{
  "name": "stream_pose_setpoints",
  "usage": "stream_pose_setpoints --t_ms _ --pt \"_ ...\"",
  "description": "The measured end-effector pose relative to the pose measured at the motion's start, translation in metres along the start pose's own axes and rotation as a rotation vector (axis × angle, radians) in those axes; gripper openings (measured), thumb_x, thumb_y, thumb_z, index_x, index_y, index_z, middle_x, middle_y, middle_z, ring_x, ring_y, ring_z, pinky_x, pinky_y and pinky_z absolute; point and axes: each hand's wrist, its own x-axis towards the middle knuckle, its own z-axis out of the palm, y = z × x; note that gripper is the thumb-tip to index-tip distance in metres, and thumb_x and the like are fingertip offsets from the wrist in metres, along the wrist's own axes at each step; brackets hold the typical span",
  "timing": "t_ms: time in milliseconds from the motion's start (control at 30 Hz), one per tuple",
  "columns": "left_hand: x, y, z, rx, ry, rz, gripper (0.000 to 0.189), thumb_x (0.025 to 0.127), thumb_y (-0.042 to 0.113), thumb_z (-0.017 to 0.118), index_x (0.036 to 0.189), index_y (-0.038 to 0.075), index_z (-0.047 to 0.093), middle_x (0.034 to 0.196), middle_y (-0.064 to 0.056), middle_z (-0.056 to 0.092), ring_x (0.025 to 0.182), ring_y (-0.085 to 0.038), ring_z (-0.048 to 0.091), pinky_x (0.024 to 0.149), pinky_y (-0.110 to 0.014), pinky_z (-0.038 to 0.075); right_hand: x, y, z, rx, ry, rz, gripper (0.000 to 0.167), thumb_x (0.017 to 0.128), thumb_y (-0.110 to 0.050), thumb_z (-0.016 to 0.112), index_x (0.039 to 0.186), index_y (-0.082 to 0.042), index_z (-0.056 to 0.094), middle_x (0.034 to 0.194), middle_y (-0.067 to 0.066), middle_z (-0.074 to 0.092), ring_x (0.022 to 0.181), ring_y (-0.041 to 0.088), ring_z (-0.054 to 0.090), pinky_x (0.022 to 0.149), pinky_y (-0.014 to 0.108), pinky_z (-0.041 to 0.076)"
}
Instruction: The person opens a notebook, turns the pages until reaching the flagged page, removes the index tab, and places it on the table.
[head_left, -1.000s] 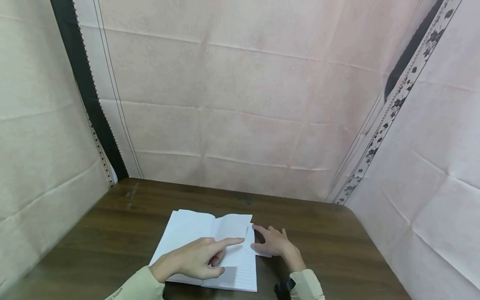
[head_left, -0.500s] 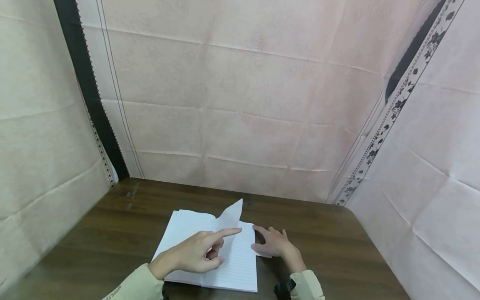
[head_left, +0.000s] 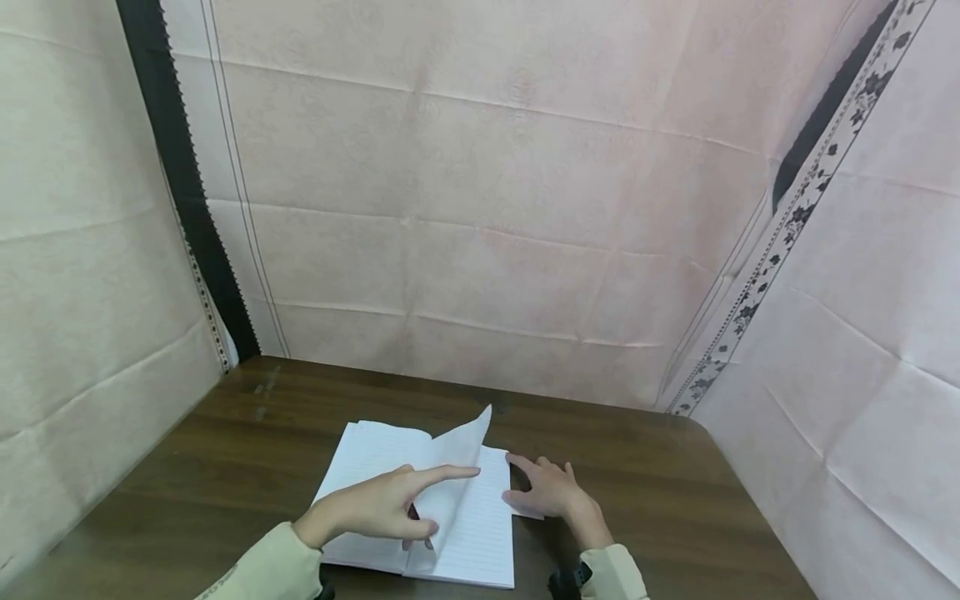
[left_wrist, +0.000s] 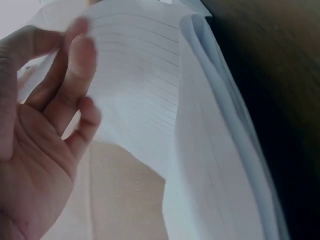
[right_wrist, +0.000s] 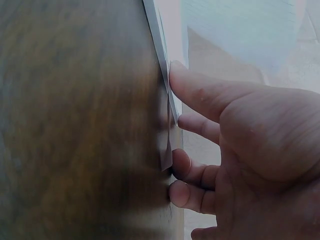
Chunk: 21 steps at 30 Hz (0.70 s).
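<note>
An open notebook point(head_left: 487, 542) with ruled white pages lies on the wooden table. One loose-standing page point(head_left: 459, 454) rises from its right half, the top corner pointing up. Over the notebook is my left hand point(head_left: 375, 504), its index finger stretched out against that page. The left wrist view shows the other fingers loosely bent, with the lined page point(left_wrist: 135, 70) behind them. My right hand point(head_left: 551, 493) rests at the notebook's right edge. In the right wrist view its thumb and index fingertip touch the page edge point(right_wrist: 162, 50), while the other fingertips come down near the tabletop.
A small white paper corner point(head_left: 531, 514) sticks out from under the notebook's right side, below the right hand. Brown table point(head_left: 187, 483) surrounds the notebook. Pale cloth curtains point(head_left: 480, 208) hang behind and on both sides of the table.
The notebook page has lifted from nearly flat, its corner standing up, then leaned slightly back rightward. My left hand has shifted a little left, its lower fingers now bent down. The right hand stays put.
</note>
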Motion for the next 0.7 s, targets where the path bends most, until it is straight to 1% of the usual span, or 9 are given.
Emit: stream_pose_setpoints --t_ms 67,100,233,300,333,433,533,633,700 --pt "-0.002 -0.002 -0.001 -0.041 -0.050 -0.022 0.084 0.088 -0.001 0.063 0.156 0.036 0.029 0.069 0.017 0.069 0.049 -0.002 0.063 0.054 -0.020 0.048 0.000 0.000 0.000 -0.002 0.002 0.000 0.067 0.090 -0.045 0.070 0.148 -0.018 0.049 0.138 0.025 0.054 0.132 0.046 0.045 0.106 0.076 0.015" --pt "-0.003 -0.003 -0.001 -0.045 -0.073 -0.038 0.085 0.088 0.000 0.064 0.156 0.037 0.029 0.070 0.017 0.069 0.050 -0.003 0.063 0.067 -0.022 0.051 0.000 0.000 0.000 -0.004 0.005 0.001 0.067 0.090 -0.045 0.070 0.148 -0.018 0.050 0.137 0.025 0.055 0.131 0.046 0.046 0.106 0.076 0.015" --pt "-0.007 -0.008 -0.005 -0.066 -0.171 -0.079 0.086 0.087 0.000 0.069 0.156 0.034 0.032 0.073 0.016 0.071 0.051 -0.004 0.064 0.082 -0.024 0.052 0.000 0.000 0.001 -0.001 0.006 0.001 0.067 0.090 -0.045 0.070 0.148 -0.018 0.050 0.137 0.025 0.055 0.131 0.046 0.045 0.106 0.076 0.015" --pt "-0.009 -0.010 -0.007 -0.025 -0.210 -0.088 0.084 0.087 0.005 0.073 0.156 0.033 0.034 0.068 0.018 0.067 0.051 0.001 0.061 0.074 -0.021 0.051 0.000 0.000 0.002 0.002 0.004 0.000 0.067 0.090 -0.046 0.070 0.148 -0.019 0.049 0.137 0.024 0.055 0.131 0.045 0.046 0.106 0.076 0.015" --pt "-0.010 -0.011 -0.008 -0.002 -0.225 -0.082 0.082 0.087 0.008 0.075 0.156 0.031 0.036 0.066 0.019 0.065 0.050 0.003 0.059 0.064 -0.019 0.049 0.000 0.000 0.002 0.001 0.005 -0.001 0.067 0.090 -0.046 0.070 0.148 -0.019 0.049 0.137 0.024 0.055 0.131 0.045 0.046 0.106 0.076 0.015" --pt "-0.012 -0.014 -0.010 0.076 -0.251 -0.076 0.078 0.087 0.019 0.078 0.155 0.028 0.040 0.063 0.018 0.062 0.051 0.006 0.055 0.063 -0.017 0.046 0.000 0.001 0.002 -0.003 0.009 -0.003 0.067 0.090 -0.046 0.070 0.148 -0.019 0.049 0.137 0.023 0.055 0.131 0.044 0.046 0.106 0.075 0.015" --pt "-0.012 -0.017 -0.011 0.143 -0.243 -0.060 0.071 0.088 0.029 0.077 0.151 0.025 0.045 0.096 0.014 0.072 0.074 0.008 0.060 0.076 -0.019 0.048 0.000 0.001 0.002 -0.006 0.008 -0.005 0.067 0.090 -0.046 0.070 0.148 -0.019 0.049 0.137 0.023 0.055 0.131 0.043 0.046 0.106 0.075 0.015" --pt "-0.013 -0.020 -0.011 0.175 -0.215 -0.050 0.061 0.090 0.039 0.074 0.145 0.023 0.052 0.129 0.011 0.064 0.106 0.002 0.058 0.090 -0.025 0.047 -0.001 0.001 0.002 0.004 0.008 -0.008 0.067 0.090 -0.046 0.069 0.148 -0.019 0.049 0.137 0.023 0.055 0.131 0.043 0.046 0.106 0.076 0.015" --pt "-0.012 -0.023 -0.011 0.185 -0.178 -0.056 0.053 0.093 0.045 0.069 0.139 0.023 0.056 0.136 0.011 0.059 0.117 -0.002 0.054 0.096 -0.029 0.045 -0.001 0.001 0.002 0.011 0.008 -0.011 0.067 0.090 -0.045 0.069 0.148 -0.019 0.049 0.137 0.023 0.055 0.132 0.043 0.046 0.106 0.076 0.014"
